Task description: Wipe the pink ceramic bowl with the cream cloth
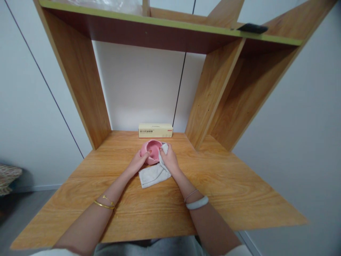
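A small pink bowl (152, 146) is tilted on its side near the middle of the wooden desk (226, 192), its opening facing me. My left hand (140, 160) grips the bowl's left rim, thumb over the edge. My right hand (169, 160) is closed on a white cloth (153, 175) and presses part of it against the bowl's right rim. The rest of the cloth trails down onto the desk between my wrists.
A long cream cardboard box (155, 130) lies against the white back wall behind the bowl. Wooden side panels (82, 81) rise left and right of the desk. A shelf (170, 26) overhead carries a black flat object (252, 28) and some clear plastic.
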The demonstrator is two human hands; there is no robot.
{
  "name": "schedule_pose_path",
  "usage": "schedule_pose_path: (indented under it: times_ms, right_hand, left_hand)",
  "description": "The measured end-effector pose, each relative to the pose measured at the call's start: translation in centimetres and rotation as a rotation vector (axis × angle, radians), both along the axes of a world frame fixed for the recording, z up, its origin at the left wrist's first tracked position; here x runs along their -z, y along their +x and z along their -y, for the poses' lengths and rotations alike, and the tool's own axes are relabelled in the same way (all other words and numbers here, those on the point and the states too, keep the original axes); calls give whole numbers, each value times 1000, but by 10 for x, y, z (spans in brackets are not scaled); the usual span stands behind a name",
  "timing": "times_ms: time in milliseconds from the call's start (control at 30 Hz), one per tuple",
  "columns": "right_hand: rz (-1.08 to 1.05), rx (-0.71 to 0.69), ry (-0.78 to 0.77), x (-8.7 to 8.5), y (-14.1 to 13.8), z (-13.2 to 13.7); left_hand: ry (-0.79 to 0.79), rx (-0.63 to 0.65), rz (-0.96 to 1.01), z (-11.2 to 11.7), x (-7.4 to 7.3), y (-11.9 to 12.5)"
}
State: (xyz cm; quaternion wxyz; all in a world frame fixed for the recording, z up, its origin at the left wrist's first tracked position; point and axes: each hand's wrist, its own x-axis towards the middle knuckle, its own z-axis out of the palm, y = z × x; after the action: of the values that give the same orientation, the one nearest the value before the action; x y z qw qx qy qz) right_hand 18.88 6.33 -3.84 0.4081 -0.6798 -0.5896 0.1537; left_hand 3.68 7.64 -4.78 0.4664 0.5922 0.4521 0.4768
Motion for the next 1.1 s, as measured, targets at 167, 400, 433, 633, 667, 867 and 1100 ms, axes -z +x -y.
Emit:
schedule_pose_path:
  times_ms: [167,400,433,633,667,867,1100]
  right_hand:
    - [38,20,-12,-4,0,2]
    - [161,55,-30,-30,2,10]
    - [178,47,-35,-33,1,11]
    - [95,-156,-76,-34,0,12]
    - [33,-199,-74,-31,2,11]
    - [-277,-223,-36,-5,11,2]
    - [-268,-202,30,-3,19,-1]
  left_hand:
    - [2,12,12,5,-6,2]
    - [3,24,34,8,-7,4]
    - [4,29,38,7,-7,4]
    - [18,46,59,3,-5,4]
    - [20,41,60,2,-5,4]
    - [17,-28,41,5,-3,4]
    - [8,-81,26,2,-1,6]
